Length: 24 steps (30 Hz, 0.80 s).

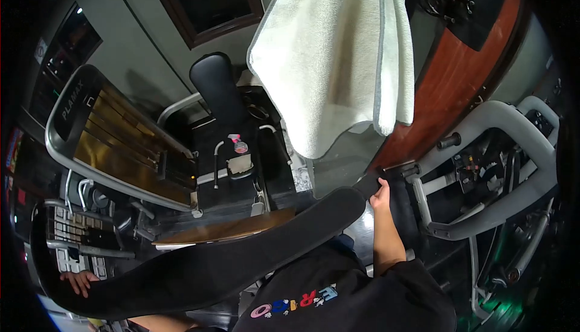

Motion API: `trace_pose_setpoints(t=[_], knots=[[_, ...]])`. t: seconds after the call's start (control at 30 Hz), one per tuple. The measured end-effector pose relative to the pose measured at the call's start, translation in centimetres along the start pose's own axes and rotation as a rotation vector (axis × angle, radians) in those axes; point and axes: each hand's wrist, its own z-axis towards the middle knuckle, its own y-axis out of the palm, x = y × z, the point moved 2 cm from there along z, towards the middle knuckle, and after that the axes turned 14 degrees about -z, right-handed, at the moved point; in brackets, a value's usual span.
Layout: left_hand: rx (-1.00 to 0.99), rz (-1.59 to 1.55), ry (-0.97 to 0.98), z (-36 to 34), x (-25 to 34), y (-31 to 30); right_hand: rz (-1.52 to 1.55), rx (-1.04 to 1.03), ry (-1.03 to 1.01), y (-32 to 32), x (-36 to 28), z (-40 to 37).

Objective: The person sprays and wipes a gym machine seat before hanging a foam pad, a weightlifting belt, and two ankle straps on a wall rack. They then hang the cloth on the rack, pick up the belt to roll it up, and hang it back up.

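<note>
A long, wide black belt [223,265] stretches across in front of my body, curving up at the far left. My left hand [78,283] grips its left part, fingers lying over the black surface and the rest of the hand hidden behind it. At the other end, my right hand [379,196] is closed at the belt's right tip, with the thumb pointing up. The belt covers part of my black T-shirt [290,290] with coloured letters. Above and beyond it hangs a white towel [332,54] with grey edging.
A weight machine [115,138] marked PLAMAX stands at left. Near it are a black padded seat back [215,84], a spray bottle [239,144] with a pink top and a folded cloth [240,164]. Grey-framed gym equipment [513,151] stands at right, beside a reddish wooden panel [441,84].
</note>
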Motion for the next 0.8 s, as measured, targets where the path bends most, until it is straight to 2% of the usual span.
trace_pose_setpoints(t=[0.1,0.13,0.17,0.2,0.27,0.3,0.43,0.5,0.6,0.63,0.7,0.73,0.8], knots=[[0.008,-0.012,0.028,-1.6,1.9,-2.1,0.054,0.054,-0.054,0.3,-2.2,-1.3],[-0.030,-0.070,-0.043,-1.7,2.9,-3.6,0.109,0.069,-0.076,0.5,-2.8,-1.6],[-0.071,-0.128,-0.111,-1.9,3.4,-4.5,0.118,-0.047,-0.104,-0.5,-3.7,-1.2],[-0.070,-0.130,-0.105,-2.1,2.0,-3.2,0.113,-0.051,-0.106,0.0,-4.6,-1.9],[0.033,0.016,-0.111,-2.5,-0.9,-0.9,0.062,-0.108,-0.220,0.9,-6.9,-2.8],[0.016,0.032,-0.082,-2.8,-1.1,-1.0,0.062,-0.108,-0.280,1.0,-8.0,-2.5],[0.028,-0.009,-0.010,-4.3,2.3,-5.1,0.019,-0.063,-0.390,-0.6,-10.9,-0.4],[-0.014,-0.091,0.004,-5.2,4.8,-7.6,0.082,-0.557,-0.252,3.3,-12.2,-4.1],[-0.056,-0.080,-0.059,-5.9,6.3,-9.2,0.016,-0.509,-0.312,5.6,-12.9,-5.4],[-0.057,-0.088,-0.062,-6.2,6.5,-9.5,0.096,-0.371,-0.352,6.2,-13.1,-5.4],[0.041,-0.032,-0.113,-6.7,6.3,-9.6,0.066,-0.383,-0.342,7.7,-13.8,-6.4],[0.179,-0.025,-0.168,-7.1,6.1,-9.4,0.035,-0.399,-0.326,8.2,-14.3,-6.8],[0.158,-0.011,-0.194,-6.8,4.9,-9.3,0.052,-0.349,-0.368,8.6,-15.6,-6.9]])
